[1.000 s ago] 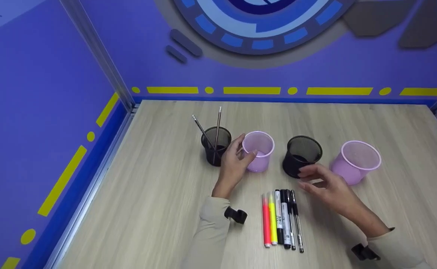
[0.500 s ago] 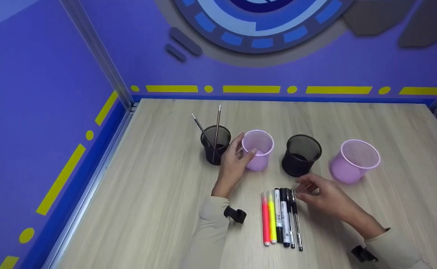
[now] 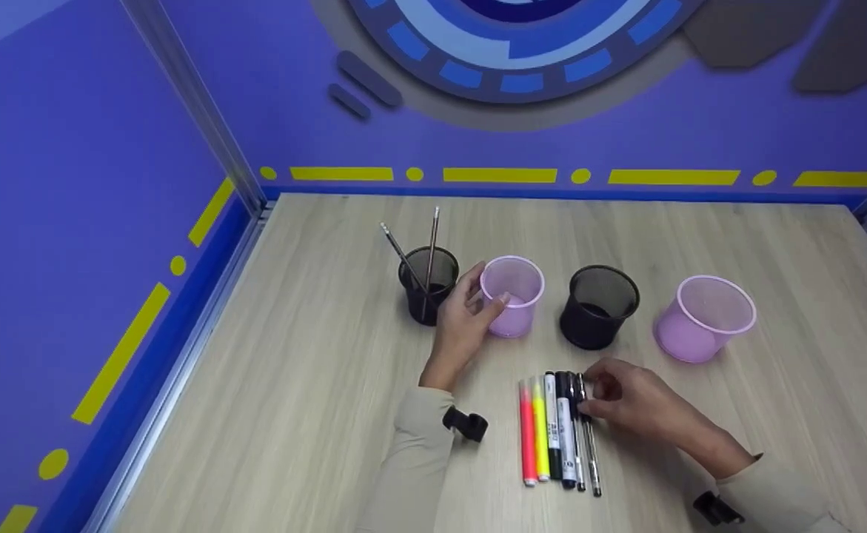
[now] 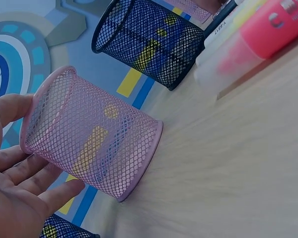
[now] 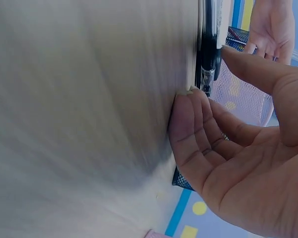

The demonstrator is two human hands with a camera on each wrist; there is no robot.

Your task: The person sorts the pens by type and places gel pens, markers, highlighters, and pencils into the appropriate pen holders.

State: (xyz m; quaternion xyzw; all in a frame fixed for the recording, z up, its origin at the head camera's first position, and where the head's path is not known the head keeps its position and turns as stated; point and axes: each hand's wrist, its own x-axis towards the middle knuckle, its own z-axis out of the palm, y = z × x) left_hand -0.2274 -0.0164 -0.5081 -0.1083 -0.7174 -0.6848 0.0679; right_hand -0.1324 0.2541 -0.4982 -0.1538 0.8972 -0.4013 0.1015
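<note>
My left hand [image 3: 463, 326] holds a pink mesh pen holder [image 3: 514, 324] upright on the table, its thumb at the rim and the other fingers along the side. At the right end of a row of pens, my right hand [image 3: 637, 400] has its thumb and curved fingers around the upper end of a clear-barrelled black pen [image 3: 594, 463]. In the right wrist view the thumb lies at the cap of the pen [image 5: 208, 49], and the other fingertips rest low by the tabletop. A second clear pen [image 3: 580, 463] lies alongside.
Left of those pens lie a pink highlighter [image 3: 528, 444], a yellow highlighter [image 3: 540, 437] and two black-and-white markers [image 3: 566, 437]. A black mesh holder [image 3: 420, 307] contains two pencils [image 3: 432, 240]. Another black holder [image 3: 588, 329] and a pink one [image 3: 688, 340] stand to the right.
My right hand has moved down and slightly left, from in front of the second black holder to the upper end of the rightmost pen. The left hand stays at the pink holder.
</note>
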